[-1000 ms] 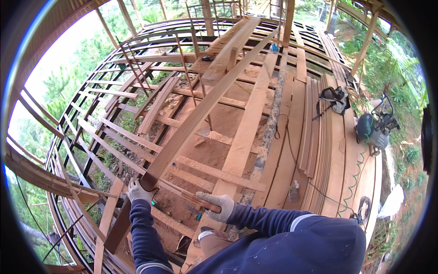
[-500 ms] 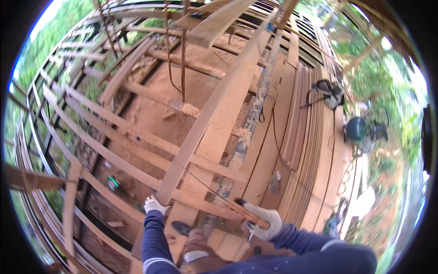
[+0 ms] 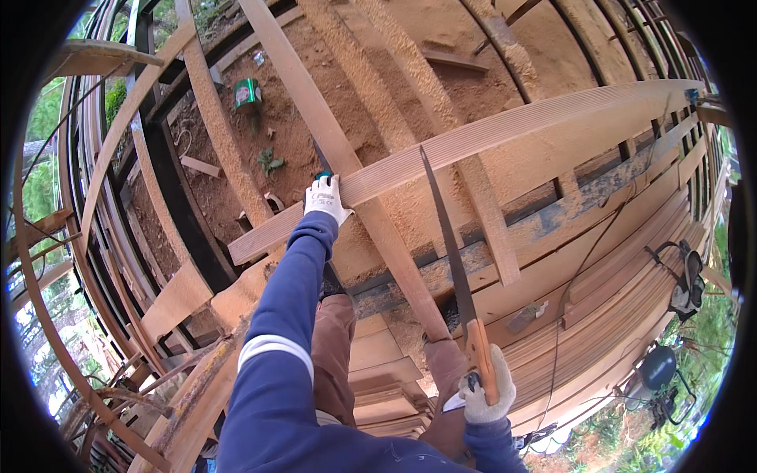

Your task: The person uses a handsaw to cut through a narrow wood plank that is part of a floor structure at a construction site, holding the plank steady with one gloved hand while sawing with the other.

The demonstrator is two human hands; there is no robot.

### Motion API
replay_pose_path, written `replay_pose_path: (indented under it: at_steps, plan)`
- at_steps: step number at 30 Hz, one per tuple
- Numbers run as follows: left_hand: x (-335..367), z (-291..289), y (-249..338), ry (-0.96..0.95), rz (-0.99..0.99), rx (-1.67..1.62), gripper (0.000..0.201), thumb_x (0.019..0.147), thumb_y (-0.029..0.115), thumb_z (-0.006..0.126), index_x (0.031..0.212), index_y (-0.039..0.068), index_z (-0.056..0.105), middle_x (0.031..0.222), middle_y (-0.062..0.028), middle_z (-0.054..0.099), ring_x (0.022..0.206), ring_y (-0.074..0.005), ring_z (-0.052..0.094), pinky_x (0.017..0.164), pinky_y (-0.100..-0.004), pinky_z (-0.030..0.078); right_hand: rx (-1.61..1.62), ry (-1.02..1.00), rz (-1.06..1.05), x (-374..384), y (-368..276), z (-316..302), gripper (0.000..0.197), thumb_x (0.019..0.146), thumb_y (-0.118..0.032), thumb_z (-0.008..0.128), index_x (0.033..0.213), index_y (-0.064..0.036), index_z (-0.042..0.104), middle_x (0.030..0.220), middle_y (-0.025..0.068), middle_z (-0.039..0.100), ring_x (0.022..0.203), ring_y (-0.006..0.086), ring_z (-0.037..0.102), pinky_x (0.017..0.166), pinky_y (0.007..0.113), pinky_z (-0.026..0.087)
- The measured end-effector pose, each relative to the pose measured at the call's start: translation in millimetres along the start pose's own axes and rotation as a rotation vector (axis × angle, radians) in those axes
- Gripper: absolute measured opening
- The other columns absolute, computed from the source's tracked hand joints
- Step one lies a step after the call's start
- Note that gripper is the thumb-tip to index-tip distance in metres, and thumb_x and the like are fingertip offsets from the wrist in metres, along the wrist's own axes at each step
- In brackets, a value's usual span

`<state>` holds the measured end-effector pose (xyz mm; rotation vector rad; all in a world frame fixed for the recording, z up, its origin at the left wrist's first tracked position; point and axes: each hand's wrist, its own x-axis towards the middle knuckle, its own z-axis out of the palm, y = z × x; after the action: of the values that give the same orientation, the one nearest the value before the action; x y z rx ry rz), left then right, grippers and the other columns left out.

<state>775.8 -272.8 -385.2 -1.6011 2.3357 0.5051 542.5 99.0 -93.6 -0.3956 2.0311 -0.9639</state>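
Observation:
My left hand [image 3: 326, 199], in a white glove, grips a long ribbed wooden plank [image 3: 505, 130] near its left end. The plank runs from lower left up to the far right across the floor joists. My right hand [image 3: 487, 392], also gloved, is closed on the wooden handle of a hand saw [image 3: 449, 244]. The saw blade points up and away, its tip lying over the plank's near edge. My legs in brown trousers stand below on stacked boards.
Sawdust-covered joists [image 3: 315, 126] cross open framing with red soil beneath. A green can [image 3: 247, 92] lies on the soil. A stack of boards [image 3: 631, 260] sits right, with a black cable, a tool bag [image 3: 688, 282] and a dark machine [image 3: 658, 367].
The view has swung down and turned. My left hand still holds the plank, which now lies crosswise. The saw has lifted, with its blade raised over the plank.

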Motion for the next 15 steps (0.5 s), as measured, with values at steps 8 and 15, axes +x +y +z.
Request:
replay_pose_path:
  at_steps: [8,15]
  plan:
    - [-15,50,-72,-0.182,-0.118,0.049,0.122,0.055,0.050,0.097,0.155,0.003,0.044,0.158,-0.0223,0.048,0.153,-0.0404,0.034,0.127,-0.0474,0.030,0.001,-0.312,-0.186,62,32,33,0.066,0.090,-0.013,0.077,0.152,-0.0030,0.054,0.139,0.0145,0.068,0.117,0.0180,0.070,0.101,0.032,0.055]
    - [4,51,-84,-0.178,-0.106,-0.079,0.118,0.047,0.045,0.102,0.145,0.004,0.050,0.129,-0.0231,0.068,0.120,-0.0378,0.067,0.105,-0.0441,0.054,0.082,-0.313,-0.346,99,92,45,0.076,0.092,-0.014,0.074,0.160,-0.0039,0.042,0.147,0.0138,0.062,0.116,0.0306,0.071,0.100,0.035,0.055]
